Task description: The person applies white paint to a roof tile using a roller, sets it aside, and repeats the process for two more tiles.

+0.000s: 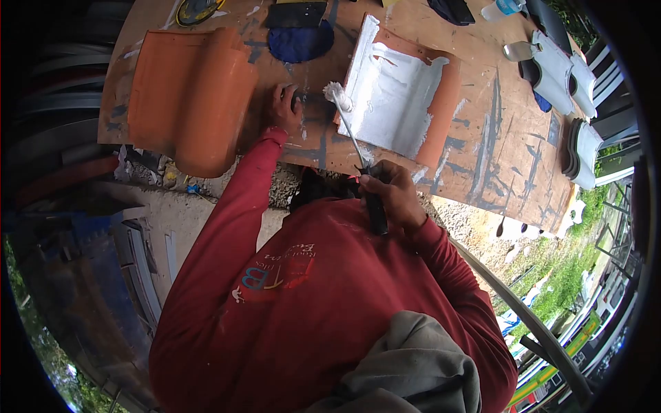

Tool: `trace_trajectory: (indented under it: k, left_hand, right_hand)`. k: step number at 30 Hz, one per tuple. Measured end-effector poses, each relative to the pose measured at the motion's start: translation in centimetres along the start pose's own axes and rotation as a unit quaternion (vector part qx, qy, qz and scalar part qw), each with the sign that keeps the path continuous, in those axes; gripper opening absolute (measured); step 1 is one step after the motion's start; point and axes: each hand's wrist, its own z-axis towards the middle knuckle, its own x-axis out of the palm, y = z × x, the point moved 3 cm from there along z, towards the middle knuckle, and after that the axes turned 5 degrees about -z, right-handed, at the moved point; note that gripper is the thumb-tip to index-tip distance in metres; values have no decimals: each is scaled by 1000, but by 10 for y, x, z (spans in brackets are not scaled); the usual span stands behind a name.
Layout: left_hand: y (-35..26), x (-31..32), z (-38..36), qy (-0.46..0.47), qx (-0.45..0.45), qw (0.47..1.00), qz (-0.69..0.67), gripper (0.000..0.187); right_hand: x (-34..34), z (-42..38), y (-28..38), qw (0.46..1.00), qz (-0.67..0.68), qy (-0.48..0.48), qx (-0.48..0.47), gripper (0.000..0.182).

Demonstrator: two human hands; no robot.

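In my right hand [392,196] is a small paint roller, its black handle [375,210] wrapped by my fingers. A thin metal rod runs up to the fluffy white roller head [337,96], which is at the left edge of a curved clay roof tile [444,113]. Wet-looking white paint [389,100] covers most of that tile's trough; its right side is still orange. My left hand [285,110] rests near the table's front edge between two tiles, fingers bent and apart around a dark patch, with no held object visible. Left of it lies an unpainted orange roof tile [196,96].
The paint-smeared wooden table [502,138] carries a dark blue cloth [301,43], a yellow-rimmed container [196,10], a clear bottle [521,51] and a second bottle [502,8]. Grey tiles [553,72] lie at the far right. Gravel shows below the front edge.
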Motion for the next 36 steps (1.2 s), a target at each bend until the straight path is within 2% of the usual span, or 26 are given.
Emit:
trace_trajectory:
  k: [1,5,7,11,14,17,19,21,22,23,25,26,28,31,33,35,36]
  left_hand:
    - [1,3,-1,2,1,1000,-1,40]
    - [2,3,0,-11,23,1000,-11,39]
    - [4,2,2,-4,24,1000,-11,39]
    - [-2,4,0,-7,21,999,-28,38]
    - [-1,0,1,-13,17,1000,-15,38]
    - [-1,4,4,-25,17,999,-41,38]
    - [-1,2,1,-33,11,997,-64,38]
    - [-1,1,2,-8,3,1000,-24,38]
    - [0,0,1,-12,2,1000,-25,38]
    - [1,0,1,-11,5,1000,-24,38]
    - [1,1,2,-14,9,1000,-26,38]
    - [1,1,2,-8,2,999,-41,39]
    - [0,0,1,-7,-7,998,-56,39]
    - [1,1,-1,-21,-10,998,-54,39]
    - [4,3,-1,-22,-1,999,-47,40]
    - [5,3,-1,-28,-7,998,-56,40]
    - [4,3,-1,-22,-6,998,-67,39]
  right_hand:
    - [-4,-8,-2,999,-22,27,-2,19]
    - [-26,-27,8,999,7,36,-7,19]
    - [-33,-28,8,999,2,8,-35,20]
    - [-29,-18,8,999,-18,-8,-29,19]
    - [-27,-22,1,997,15,72,3,17]
    - [-49,-39,8,998,19,66,-1,18]
    - [-73,-38,9,994,-53,18,-96,18]
    - [-114,-26,16,965,-205,-74,-148,13]
    - [-134,-22,31,905,-332,-143,-227,11]
    - [-152,-19,47,817,-447,-208,-299,11]
    - [-185,-10,71,743,-531,-243,-329,9]
    - [-197,-6,79,738,-533,-244,-333,9]
    - [-208,6,87,669,-646,-224,-291,8]
    - [-192,36,81,665,-649,-187,-319,7]
    - [-170,58,78,703,-606,-170,-330,7]
    - [-155,81,76,720,-564,-166,-370,7]
    - [-152,88,77,737,-554,-157,-353,8]
